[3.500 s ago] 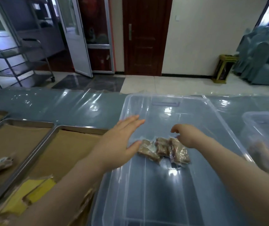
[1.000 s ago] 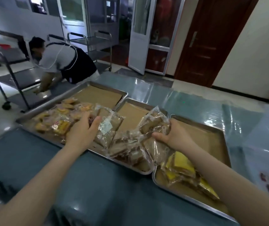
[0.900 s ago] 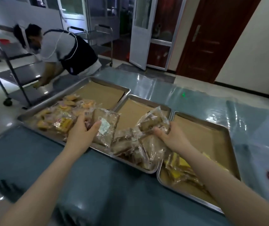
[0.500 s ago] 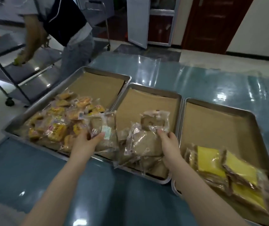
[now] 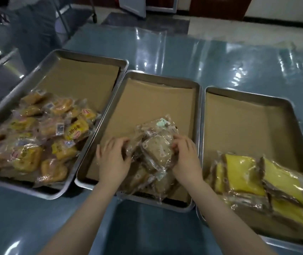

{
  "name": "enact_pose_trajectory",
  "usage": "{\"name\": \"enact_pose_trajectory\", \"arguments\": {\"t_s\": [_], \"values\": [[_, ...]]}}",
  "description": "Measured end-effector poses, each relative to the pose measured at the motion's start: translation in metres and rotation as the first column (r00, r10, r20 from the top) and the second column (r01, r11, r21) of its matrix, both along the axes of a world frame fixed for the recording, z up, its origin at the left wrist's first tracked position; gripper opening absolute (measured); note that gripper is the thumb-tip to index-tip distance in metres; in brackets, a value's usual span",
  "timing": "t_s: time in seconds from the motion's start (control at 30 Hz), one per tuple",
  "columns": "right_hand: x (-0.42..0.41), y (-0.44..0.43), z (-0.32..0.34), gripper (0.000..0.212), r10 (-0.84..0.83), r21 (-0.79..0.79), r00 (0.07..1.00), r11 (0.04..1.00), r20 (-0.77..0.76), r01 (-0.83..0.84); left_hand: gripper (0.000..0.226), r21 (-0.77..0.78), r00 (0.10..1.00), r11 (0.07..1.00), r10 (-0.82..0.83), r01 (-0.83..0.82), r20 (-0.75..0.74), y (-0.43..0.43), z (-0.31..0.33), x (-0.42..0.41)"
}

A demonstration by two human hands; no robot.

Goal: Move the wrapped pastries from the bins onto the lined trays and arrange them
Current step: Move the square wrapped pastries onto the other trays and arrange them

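Three paper-lined steel trays stand side by side. In the middle tray (image 5: 121, 85) lies a pile of brown pastries in clear wrappers (image 5: 156, 150). My left hand (image 5: 113, 159) grips the pile's left side, fingers curled into the wrappers. My right hand (image 5: 185, 155) grips its right side. The left tray (image 5: 91, 56) holds a heap of several orange-yellow wrapped pastries (image 5: 36, 142). In the right tray (image 5: 248, 94) sit yellow wrapped pastries (image 5: 253, 179) at its near end.
The trays rest on a blue-grey table under clear plastic sheeting (image 5: 183, 52). A metal cart (image 5: 1, 59) and a person's legs (image 5: 34, 28) are at the far left. The far halves of all three trays show bare brown paper.
I turned from the clear bin to the trays. My left hand moved right from the left tray's edge onto the brown pile; both hands now hold it in the middle tray.
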State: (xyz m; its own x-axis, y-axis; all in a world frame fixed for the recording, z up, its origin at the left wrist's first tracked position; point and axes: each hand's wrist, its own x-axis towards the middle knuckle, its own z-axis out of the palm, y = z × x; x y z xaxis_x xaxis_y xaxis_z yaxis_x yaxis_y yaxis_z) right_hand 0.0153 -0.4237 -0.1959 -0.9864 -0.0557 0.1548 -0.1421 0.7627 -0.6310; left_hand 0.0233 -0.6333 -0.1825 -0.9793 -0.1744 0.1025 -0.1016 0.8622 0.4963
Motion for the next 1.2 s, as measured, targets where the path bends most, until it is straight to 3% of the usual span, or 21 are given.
{"name": "enact_pose_trajectory", "arguments": {"t_s": [0.17,0.3,0.43,0.57,0.7,0.73,0.87,1.0,1.2], "values": [[0.022,-0.004,-0.006,0.072,0.013,0.055,0.980,0.998,0.198,-0.024,0.075,-0.146,0.961,0.963,-0.195,0.225,0.194,-0.014,-0.024,0.013],[0.030,-0.017,0.001,0.079,-0.057,0.123,0.957,0.992,0.285,0.023,0.074,-0.135,0.920,0.934,-0.288,0.331,0.264,-0.037,-0.025,0.019],[0.047,-0.029,0.007,0.066,-0.110,0.158,0.964,0.985,0.242,0.072,0.067,-0.068,0.914,0.928,-0.344,0.365,0.213,-0.061,-0.020,0.025],[0.056,-0.038,0.018,0.055,-0.144,0.178,0.952,0.979,0.269,0.097,0.050,0.120,0.913,0.925,-0.375,0.359,0.158,-0.079,-0.006,0.019],[0.051,-0.050,0.043,0.013,-0.169,0.160,0.977,0.976,0.128,0.148,0.043,0.328,0.877,0.864,-0.450,0.382,0.166,-0.089,0.011,0.005],[0.049,-0.054,0.048,0.008,-0.187,0.135,0.977,0.976,0.099,0.173,0.041,0.403,0.875,0.847,-0.447,0.348,0.185,-0.089,0.016,0.002],[0.042,-0.065,0.066,0.028,-0.327,0.024,0.944,0.945,0.050,0.326,0.028,0.542,0.921,0.817,-0.343,0.197,0.183,-0.088,0.033,-0.015],[0.018,-0.065,0.077,0.019,-0.416,-0.213,0.906,0.881,0.072,0.422,0.036,0.572,0.966,0.808,-0.238,0.138,0.104,-0.087,0.046,-0.044],[-0.034,-0.055,0.085,0.006,-0.485,-0.510,0.858,0.703,0.166,0.496,0.036,0.620,0.968,0.762,-0.249,0.187,0.013,-0.077,0.052,-0.096]]}}
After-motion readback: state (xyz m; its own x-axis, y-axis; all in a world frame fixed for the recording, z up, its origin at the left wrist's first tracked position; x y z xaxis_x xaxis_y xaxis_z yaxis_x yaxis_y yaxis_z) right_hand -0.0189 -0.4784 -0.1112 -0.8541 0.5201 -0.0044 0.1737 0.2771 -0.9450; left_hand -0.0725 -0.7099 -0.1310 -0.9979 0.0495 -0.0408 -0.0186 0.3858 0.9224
